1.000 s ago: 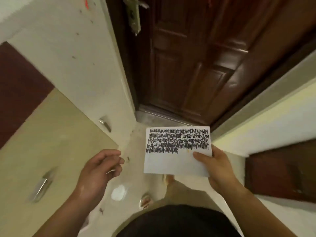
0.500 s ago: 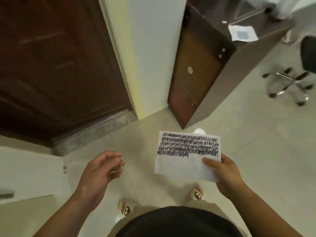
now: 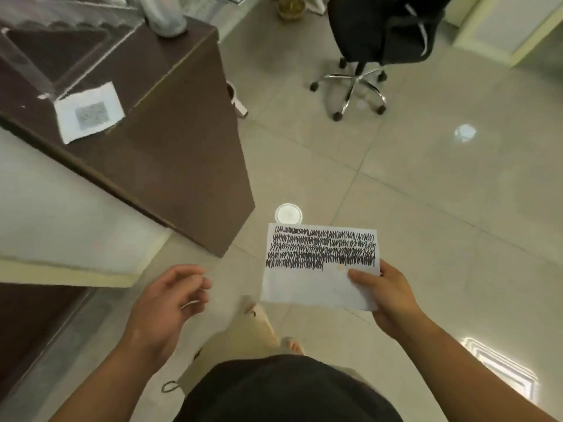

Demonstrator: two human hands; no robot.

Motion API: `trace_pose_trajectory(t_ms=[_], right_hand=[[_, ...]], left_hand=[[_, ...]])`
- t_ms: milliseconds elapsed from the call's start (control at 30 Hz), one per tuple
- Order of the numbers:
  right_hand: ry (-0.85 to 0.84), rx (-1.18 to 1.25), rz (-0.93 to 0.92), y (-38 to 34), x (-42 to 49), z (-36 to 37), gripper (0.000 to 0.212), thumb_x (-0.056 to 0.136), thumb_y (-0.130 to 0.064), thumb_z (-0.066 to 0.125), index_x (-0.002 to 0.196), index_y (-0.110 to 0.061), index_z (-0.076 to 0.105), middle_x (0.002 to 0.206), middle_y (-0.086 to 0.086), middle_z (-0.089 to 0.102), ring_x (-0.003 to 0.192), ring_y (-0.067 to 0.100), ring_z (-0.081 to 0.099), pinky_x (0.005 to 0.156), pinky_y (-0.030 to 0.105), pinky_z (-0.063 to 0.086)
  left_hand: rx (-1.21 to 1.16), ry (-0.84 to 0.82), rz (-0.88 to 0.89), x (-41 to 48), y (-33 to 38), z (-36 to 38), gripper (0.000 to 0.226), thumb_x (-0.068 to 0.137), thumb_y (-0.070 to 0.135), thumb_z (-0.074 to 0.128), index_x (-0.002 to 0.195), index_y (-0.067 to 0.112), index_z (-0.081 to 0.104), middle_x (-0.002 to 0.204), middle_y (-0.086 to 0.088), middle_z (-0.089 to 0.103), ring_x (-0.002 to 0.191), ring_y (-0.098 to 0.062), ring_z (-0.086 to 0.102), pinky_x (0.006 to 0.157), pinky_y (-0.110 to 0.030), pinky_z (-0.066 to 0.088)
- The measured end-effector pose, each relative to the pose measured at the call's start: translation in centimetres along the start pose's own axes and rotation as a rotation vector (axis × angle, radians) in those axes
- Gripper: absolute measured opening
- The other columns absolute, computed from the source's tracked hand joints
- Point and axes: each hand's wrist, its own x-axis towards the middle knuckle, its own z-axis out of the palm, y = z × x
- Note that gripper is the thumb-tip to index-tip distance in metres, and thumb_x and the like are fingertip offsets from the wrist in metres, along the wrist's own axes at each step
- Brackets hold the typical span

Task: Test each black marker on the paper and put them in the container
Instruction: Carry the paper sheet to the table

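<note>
While right fingers (image 3: 362,277) pinch it, paper (image 3: 307,287) half scribbled black; left fingers (image 3: 185,275) slack.

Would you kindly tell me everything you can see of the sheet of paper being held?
The paper is a thin white rectangular sheet. Several rows of dense black zigzag scribbles fill its upper half; the lower half is blank apart from a faint orange spot under the scribbles. It is held nearly flat above the floor, pinched at its right edge by the right hand. Nothing else touches it.
</note>
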Motion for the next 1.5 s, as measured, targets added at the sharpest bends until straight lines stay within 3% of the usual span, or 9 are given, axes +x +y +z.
trace_pose_trajectory(t_ms=[167,333,533,900,1100,1367,1500], right_hand=[[0.072,0.090,-0.007,-6.6,8.4,-0.2,0.031,0.086,0.009,0.068,0.112,-0.007,0.071,0.105,0.009,0.080,0.088,0.027,0.078,0.064,0.034,0.062],[0.186,0.166,-0.006,-15.6,16.4,1.0,0.032,0.086,0.008,0.070,0.115,-0.007,0.070,0.106,0.010,0.080,0.095,0.032,0.077,0.077,0.043,0.062],[0.213,0.218,-0.010,-26.1,25.2,2.6,0.037,0.087,0.006,0.071,0.120,-0.010,0.068,0.110,0.009,0.079,0.100,0.031,0.076,0.089,0.050,0.061],[0.108,0.130,0.004,-46.8,50.5,3.2,0.033,0.088,0.006,0.070,0.116,-0.011,0.070,0.108,0.008,0.079,0.099,0.032,0.076,0.086,0.049,0.062],[0.018,-0.027,-0.014,-60.3,62.5,4.1,0.033,0.088,0.003,0.072,0.114,-0.017,0.070,0.103,-0.001,0.081,0.088,0.020,0.079,0.065,0.031,0.062],[0.013,-0.117,-0.030,-72.6,76.8,10.1,0.029,0.089,0.001,0.073,0.110,-0.019,0.071,0.101,-0.003,0.081,0.089,0.019,0.079,0.068,0.031,0.063],[0.098,-0.085,-0.036,-78.0,82.8,14.3,0.027,0.089,0.003,0.072,0.105,-0.019,0.072,0.098,-0.002,0.081,0.085,0.017,0.079,0.067,0.031,0.062]], left_hand=[[0.003,-0.065,0.022,10.5,7.9,7.6,0.032,0.099,0.009,0.055,0.085,0.027,0.077,0.084,-0.006,0.074,0.081,-0.023,0.067,0.078,-0.040,0.054],[-0.028,-0.173,-0.029,21.6,16.8,15.2,0.018,0.098,0.003,0.054,0.095,0.012,0.070,0.080,-0.008,0.071,0.072,-0.020,0.062,0.073,-0.035,0.050],[-0.060,-0.252,0.029,31.7,27.6,22.6,0.021,0.097,0.003,0.053,0.090,0.016,0.068,0.075,-0.004,0.071,0.066,-0.017,0.063,0.068,-0.032,0.048],[-0.044,-0.020,0.006,52.4,42.7,33.8,0.012,0.097,0.009,0.057,0.098,0.014,0.068,0.075,-0.002,0.072,0.072,-0.020,0.060,0.070,-0.034,0.049],[-0.119,0.049,-0.006,61.2,51.0,39.3,0.012,0.097,0.011,0.057,0.104,0.010,0.068,0.082,-0.006,0.070,0.075,-0.022,0.061,0.074,-0.037,0.049],[-0.117,0.028,0.004,77.8,58.3,41.7,0.013,0.096,0.017,0.061,0.099,0.019,0.074,0.088,-0.008,0.073,0.074,-0.020,0.066,0.069,-0.036,0.053],[-0.068,0.012,-0.034,86.8,63.7,40.8,0.016,0.095,0.016,0.063,0.091,0.025,0.076,0.092,-0.012,0.075,0.074,-0.021,0.067,0.068,-0.035,0.053]])
